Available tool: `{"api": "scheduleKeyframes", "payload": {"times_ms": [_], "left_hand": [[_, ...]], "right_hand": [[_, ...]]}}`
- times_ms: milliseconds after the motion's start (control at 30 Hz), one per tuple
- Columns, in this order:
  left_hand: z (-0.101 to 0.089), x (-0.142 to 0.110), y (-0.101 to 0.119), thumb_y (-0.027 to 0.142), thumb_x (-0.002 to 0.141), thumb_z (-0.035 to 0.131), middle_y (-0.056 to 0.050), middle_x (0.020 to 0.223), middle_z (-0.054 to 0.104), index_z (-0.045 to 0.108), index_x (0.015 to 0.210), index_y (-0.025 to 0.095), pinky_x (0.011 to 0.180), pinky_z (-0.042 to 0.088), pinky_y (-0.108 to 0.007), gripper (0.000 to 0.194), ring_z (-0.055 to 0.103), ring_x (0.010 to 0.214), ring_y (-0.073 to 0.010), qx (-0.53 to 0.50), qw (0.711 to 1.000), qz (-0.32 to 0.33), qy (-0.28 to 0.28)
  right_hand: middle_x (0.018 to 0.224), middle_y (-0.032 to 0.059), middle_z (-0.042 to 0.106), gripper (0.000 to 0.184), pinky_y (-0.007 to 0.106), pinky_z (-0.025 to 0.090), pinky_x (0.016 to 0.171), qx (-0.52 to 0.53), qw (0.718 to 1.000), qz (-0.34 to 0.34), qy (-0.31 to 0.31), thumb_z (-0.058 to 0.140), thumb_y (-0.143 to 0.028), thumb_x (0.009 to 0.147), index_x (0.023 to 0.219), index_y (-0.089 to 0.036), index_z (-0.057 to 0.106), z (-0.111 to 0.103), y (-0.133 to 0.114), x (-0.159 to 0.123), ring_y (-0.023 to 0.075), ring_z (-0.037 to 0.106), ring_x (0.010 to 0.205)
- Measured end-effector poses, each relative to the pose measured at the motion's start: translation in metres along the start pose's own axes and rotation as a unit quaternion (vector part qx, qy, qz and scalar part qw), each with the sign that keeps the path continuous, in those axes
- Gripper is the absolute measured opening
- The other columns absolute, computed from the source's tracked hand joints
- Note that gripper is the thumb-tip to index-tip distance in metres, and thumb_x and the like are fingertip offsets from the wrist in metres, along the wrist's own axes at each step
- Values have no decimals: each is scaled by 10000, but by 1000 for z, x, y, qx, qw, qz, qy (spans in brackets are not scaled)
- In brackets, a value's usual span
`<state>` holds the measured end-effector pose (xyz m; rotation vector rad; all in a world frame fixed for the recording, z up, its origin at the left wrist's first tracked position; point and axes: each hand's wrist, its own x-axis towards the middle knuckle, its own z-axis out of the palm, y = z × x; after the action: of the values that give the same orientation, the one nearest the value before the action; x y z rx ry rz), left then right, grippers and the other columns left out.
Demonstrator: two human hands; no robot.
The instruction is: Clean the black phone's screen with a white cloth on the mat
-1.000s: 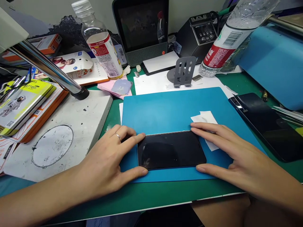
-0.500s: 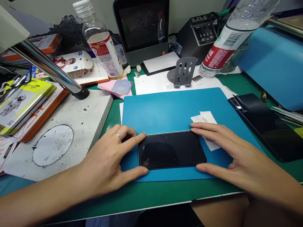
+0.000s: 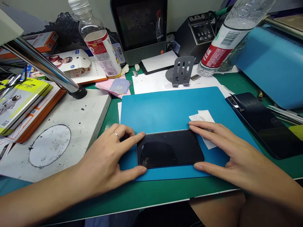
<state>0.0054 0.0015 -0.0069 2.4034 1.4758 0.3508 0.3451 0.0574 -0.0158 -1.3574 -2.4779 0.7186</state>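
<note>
Black and glossy, faintly smudged at its left end, the phone [image 3: 169, 149] lies flat on the blue mat [image 3: 161, 110]. Left hand [image 3: 105, 154] and right hand [image 3: 232, 151] hold its ends between spread thumb and fingers; white paper [image 3: 205, 115] sits on the mat.

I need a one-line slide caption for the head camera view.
Left hand and right hand hold opposite ends of a dark-screened phone lying on a blue mat.

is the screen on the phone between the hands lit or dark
Dark: the phone looks black across its face, with only faint reflections and nothing lit. Whether it has power, I cannot tell.
</note>
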Motion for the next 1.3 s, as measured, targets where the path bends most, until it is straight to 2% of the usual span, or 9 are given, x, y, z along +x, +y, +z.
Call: {"api": "scheduleKeyframes", "payload": {"times_ms": [500, 567, 633, 700, 733, 900, 1000, 1067, 1300], "left_hand": [[0, 1, 0, 536, 909, 682, -118, 1208, 602, 553, 1460, 253, 867, 544, -470, 633, 572, 1071, -299, 5, 1000, 0, 1], [0, 1, 0, 534, 907, 686, -117, 1206, 603, 557, 1460, 249, 868, 543, -467, 635, 574, 1067, -299, 6, 1000, 1, -1], [-1, 1, 0, 533, 905, 690, -115, 1205, 605, 560, 1460, 249, 873, 541, -466, 637, 577, 1065, -298, 5, 1000, 1, -2], [-1, 1, 0, 534, 907, 687, -114, 1208, 606, 558, 1463, 254, 870, 541, -461, 635, 578, 1067, -298, 3, 1000, 1, -4], [0, 1, 1, 537, 905, 687, -115, 1209, 606, 559, 1462, 254, 870, 541, -462, 637, 577, 1071, -300, 2, 1000, 1, -4], [-1, 2, 1, 545, 892, 697, -115, 1201, 615, 576, 1436, 251, 872, 535, -468, 631, 587, 1053, -299, 4, 1000, -7, 3], [-2, 3, 1, 551, 898, 691, -116, 1203, 618, 587, 1417, 227, 876, 526, -467, 621, 594, 1027, -284, 12, 1000, 3, -4], [-4, 4, 1, 558, 893, 695, -122, 1210, 617, 592, 1406, 203, 878, 523, -473, 632, 592, 1031, -285, 14, 1000, 6, -10], [-5, 7, 1, 602, 877, 688, -131, 1230, 633, 581, 1394, 161, 880, 528, -476, 688, 581, 1071, -295, 11, 1000, -4, -20]], "right_hand": [[1556, 58, 541, 674, 465, 616, 1006, 2, 1000, 0, 1, 689, -584, 881, 1505, -390, 526, -2, -3, 1, 363, 597, 1343], [1563, 50, 533, 668, 408, 654, 926, 8, 1000, 5, 0, 692, -577, 882, 1502, -393, 527, -2, -3, 1, 352, 595, 1346], [1577, 42, 516, 670, 313, 682, 742, 24, 1000, 12, -5, 696, -573, 879, 1502, -401, 523, -1, -2, 0, 347, 588, 1352], [1587, 38, 504, 667, 249, 655, 594, 36, 999, 19, -9, 702, -569, 875, 1497, -408, 525, 0, -2, 0, 347, 581, 1359], [1586, 38, 506, 660, 242, 646, 572, 37, 999, 20, -7, 704, -567, 874, 1490, -407, 532, 0, -2, 0, 350, 578, 1361], [1576, 47, 514, 616, 344, 676, 775, 24, 1000, 8, 5, 702, -557, 881, 1459, -402, 555, -1, -2, 1, 353, 588, 1351], [1553, 52, 531, 606, 437, 621, 979, 16, 1000, -5, 9, 700, -565, 878, 1444, -406, 555, -2, 0, 1, 356, 589, 1352], [1546, 48, 534, 590, 453, 579, 1049, 5, 1000, -12, 14, 690, -554, 889, 1444, -417, 541, -1, 2, 2, 348, 580, 1365], [1476, 10, 597, 614, 434, 627, 970, -19, 997, -56, 50, 669, -662, 845, 1409, -465, 527, 2, 5, 6, 314, 645, 1288]]}}
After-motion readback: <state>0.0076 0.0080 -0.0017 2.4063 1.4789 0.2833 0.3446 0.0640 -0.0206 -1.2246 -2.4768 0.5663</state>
